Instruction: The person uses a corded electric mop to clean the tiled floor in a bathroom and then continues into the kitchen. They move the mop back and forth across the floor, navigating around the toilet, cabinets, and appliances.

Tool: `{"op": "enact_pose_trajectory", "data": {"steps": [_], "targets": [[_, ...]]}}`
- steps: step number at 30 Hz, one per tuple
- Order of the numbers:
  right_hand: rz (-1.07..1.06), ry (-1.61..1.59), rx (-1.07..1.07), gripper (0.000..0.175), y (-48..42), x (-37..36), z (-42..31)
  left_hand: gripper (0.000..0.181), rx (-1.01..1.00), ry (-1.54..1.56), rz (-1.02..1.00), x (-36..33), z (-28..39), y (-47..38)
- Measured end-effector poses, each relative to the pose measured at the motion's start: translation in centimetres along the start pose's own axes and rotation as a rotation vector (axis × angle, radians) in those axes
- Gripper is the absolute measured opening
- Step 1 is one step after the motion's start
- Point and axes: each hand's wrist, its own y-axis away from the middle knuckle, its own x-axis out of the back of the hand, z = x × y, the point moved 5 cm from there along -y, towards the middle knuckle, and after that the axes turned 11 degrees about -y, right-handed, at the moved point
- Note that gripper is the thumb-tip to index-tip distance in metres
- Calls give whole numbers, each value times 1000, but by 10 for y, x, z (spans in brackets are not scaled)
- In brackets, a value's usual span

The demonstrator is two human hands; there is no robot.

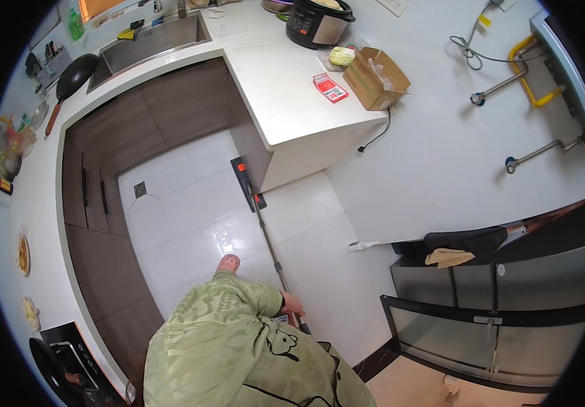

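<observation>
A flat mop lies along the white tiled floor, its dark head (245,184) with orange clips against the end of the counter base. The thin mop handle (269,239) runs back towards me and passes under my left hand (292,304), which appears closed around it. A dark band sits at that wrist, below a light green sleeve. Beyond the hand, the dark grip (303,326) of the handle shows beside my clothing. My right hand is out of view. My foot in a pink clog (229,263) stands left of the handle.
A white counter (252,76) with brown cabinets (170,107) bends around the floor. On it stand a cardboard box (371,84) and an electric cooker (318,25). A floor drain (140,190) lies left. A dark-framed glass door (491,330) stands right. Beyond it, another person's arm (557,216) shows.
</observation>
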Motion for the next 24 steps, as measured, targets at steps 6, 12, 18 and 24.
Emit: {"op": "enact_pose_trajectory", "data": {"steps": [6,12,18,24], "targets": [[7,32,-21,36,-24,0,10,65,-95,489,-75,29,-34,-18],[-52,71,-33,31,-119,-59,-12,53,-46,757,385,88,-52,25],[-353,-5,-67,28,-163,-158,-45,48,-113,807,490,121,-68,77],[-257,34,-120,30,-161,-169,-36,51,-28,636,537,126,-72,97]]}}
